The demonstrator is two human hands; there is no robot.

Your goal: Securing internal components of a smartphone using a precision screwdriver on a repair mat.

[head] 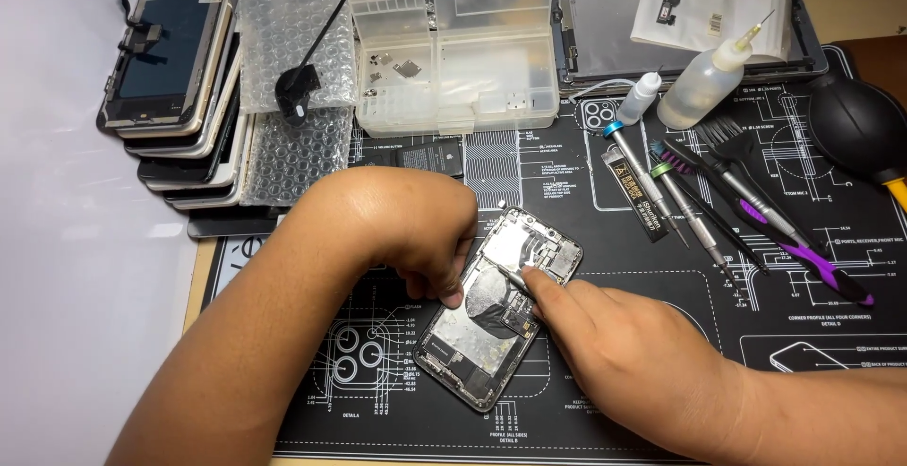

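Clutter rings your work on three sides. Behind your left hand (416, 239): a stack of phone screens (175, 78), bubble wrap (293, 78) with a black cable part on it, and a clear parts box (444, 45). Behind your right hand (614, 334): screwdrivers (661, 192), a purple-handled brush (784, 230), two squeeze bottles (709, 83), a black air blower (860, 126).

The opened phone (496, 310) lies tilted at the middle of the black repair mat (661, 409), between your hands. Your left fingers curl against its left edge, bracing it. Your right fingers pinch thin metal tweezers (515, 277) whose tip sits on the phone's insides. Your left forearm hides the mat's left part.

The mat lies on a white table (57, 267).
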